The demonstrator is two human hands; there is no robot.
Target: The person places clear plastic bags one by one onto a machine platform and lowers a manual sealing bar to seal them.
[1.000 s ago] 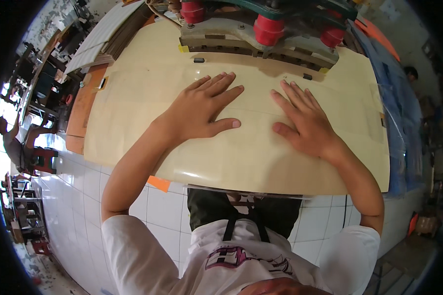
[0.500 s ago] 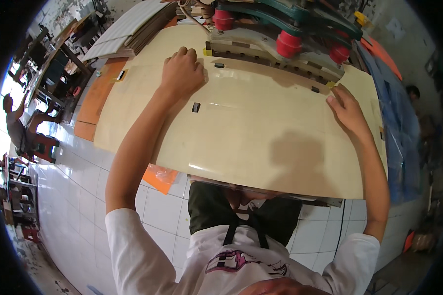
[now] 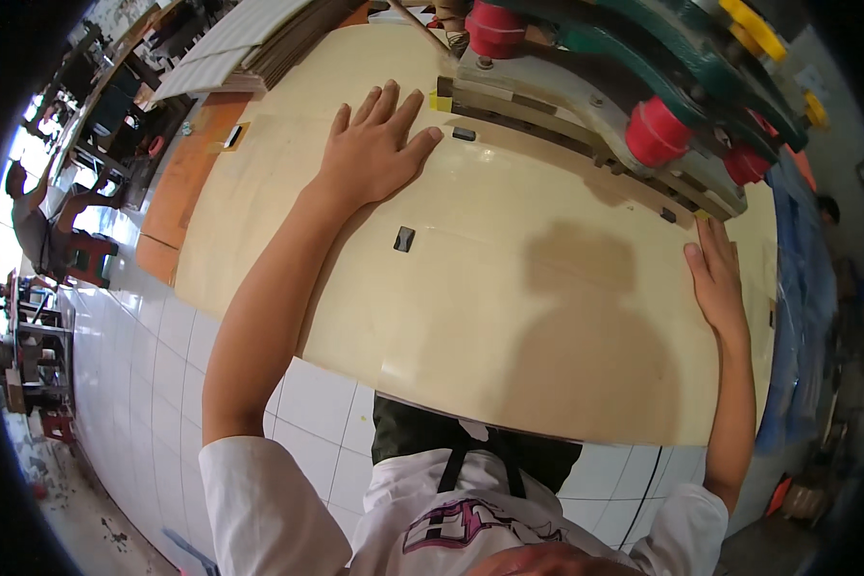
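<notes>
- I have the left hand [image 3: 374,154] spread on the cream board [image 3: 451,326], fingers splayed and grasping nothing, near the left end of the metal bar [image 3: 595,125].
- My right hand [image 3: 720,283] reaches straight, fingers extended and gripping nothing visible; its tips sit by the bar's right yellow tab [image 3: 703,216], though I cannot tell whether they touch.
- The board lies below the bar, its near edge over the lap.
- I'd judge even, flat-palmed pressure best, fingertips clear of the bar's underside and the small dark piece [image 3: 405,239] undisturbed.
</notes>
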